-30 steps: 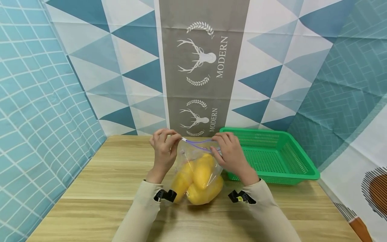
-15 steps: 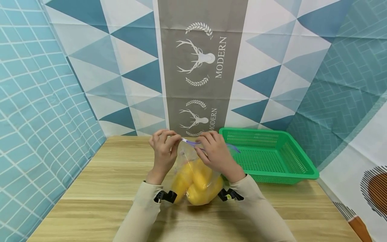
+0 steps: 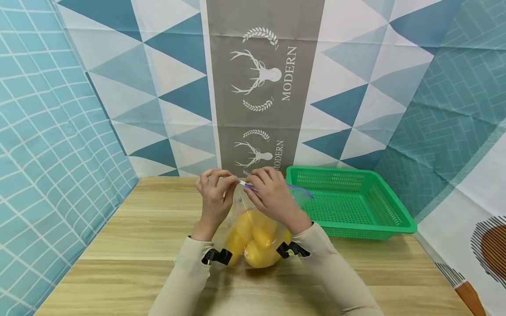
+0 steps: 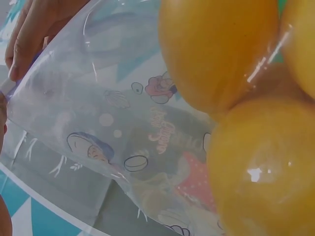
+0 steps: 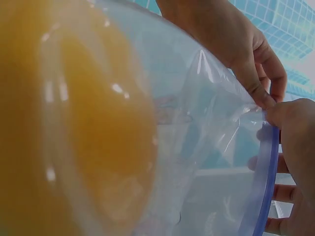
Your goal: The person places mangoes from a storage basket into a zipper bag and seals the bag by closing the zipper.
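Observation:
A clear zip bag (image 3: 240, 205) with printed cartoon figures holds several yellow mangoes (image 3: 258, 256) and stands on the table. Along its mouth runs a purple zip strip (image 5: 267, 182), with a white slider (image 3: 242, 182) at the left end. My left hand (image 3: 215, 193) pinches the bag's left top corner beside this slider. Just to the right, my right hand (image 3: 270, 195) pinches the strip between thumb and fingers, its thumb right by the left hand's fingertips in the right wrist view. Smooth mango skin (image 4: 266, 167) shows through the plastic in the left wrist view.
A green plastic basket (image 3: 389, 226) with perforated walls stands at the back right, close to the bag's right top corner. The wooden table (image 3: 130, 272) ends at a patterned cloth backdrop (image 3: 178, 87). Each wrist wears a black strapped camera (image 3: 216, 256).
My right hand has slid left along the zip strip, from the bag's right side to beside the left hand. The strip's right end now sticks out free. The left hand stays in place.

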A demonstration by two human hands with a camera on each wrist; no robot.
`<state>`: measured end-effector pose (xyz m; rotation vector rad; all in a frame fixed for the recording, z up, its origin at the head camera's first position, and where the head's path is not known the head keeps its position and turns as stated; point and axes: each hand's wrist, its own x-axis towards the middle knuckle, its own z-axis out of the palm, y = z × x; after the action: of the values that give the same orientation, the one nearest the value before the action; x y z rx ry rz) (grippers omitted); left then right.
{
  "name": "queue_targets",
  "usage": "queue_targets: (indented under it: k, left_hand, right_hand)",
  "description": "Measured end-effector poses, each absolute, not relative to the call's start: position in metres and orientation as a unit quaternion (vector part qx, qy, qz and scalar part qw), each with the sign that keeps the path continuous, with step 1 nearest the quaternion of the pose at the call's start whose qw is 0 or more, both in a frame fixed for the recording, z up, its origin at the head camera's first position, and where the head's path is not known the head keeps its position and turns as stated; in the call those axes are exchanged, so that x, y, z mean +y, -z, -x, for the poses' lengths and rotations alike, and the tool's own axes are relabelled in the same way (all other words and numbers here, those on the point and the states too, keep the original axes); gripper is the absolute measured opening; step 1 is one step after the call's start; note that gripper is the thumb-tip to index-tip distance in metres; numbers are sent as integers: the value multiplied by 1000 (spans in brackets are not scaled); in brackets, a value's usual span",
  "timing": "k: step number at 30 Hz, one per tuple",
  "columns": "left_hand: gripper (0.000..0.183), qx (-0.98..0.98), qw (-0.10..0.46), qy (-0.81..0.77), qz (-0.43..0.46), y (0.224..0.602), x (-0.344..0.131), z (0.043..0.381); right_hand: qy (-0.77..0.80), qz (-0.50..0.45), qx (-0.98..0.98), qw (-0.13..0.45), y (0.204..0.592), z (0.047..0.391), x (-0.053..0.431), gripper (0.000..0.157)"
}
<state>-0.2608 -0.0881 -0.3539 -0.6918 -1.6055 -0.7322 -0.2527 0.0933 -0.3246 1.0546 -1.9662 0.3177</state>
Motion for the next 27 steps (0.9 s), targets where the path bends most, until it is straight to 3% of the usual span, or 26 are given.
queue_targets:
  k: [17, 27]
  left_hand:
    - [24, -674, 596, 309, 309, 354, -87, 259]
    - [23, -670, 599, 323, 296, 358, -84, 259]
  right_hand:
    - [-113, -419, -777, 456, 321, 252, 84, 45]
    - [-102, -420, -783, 448, 321, 251, 83, 24]
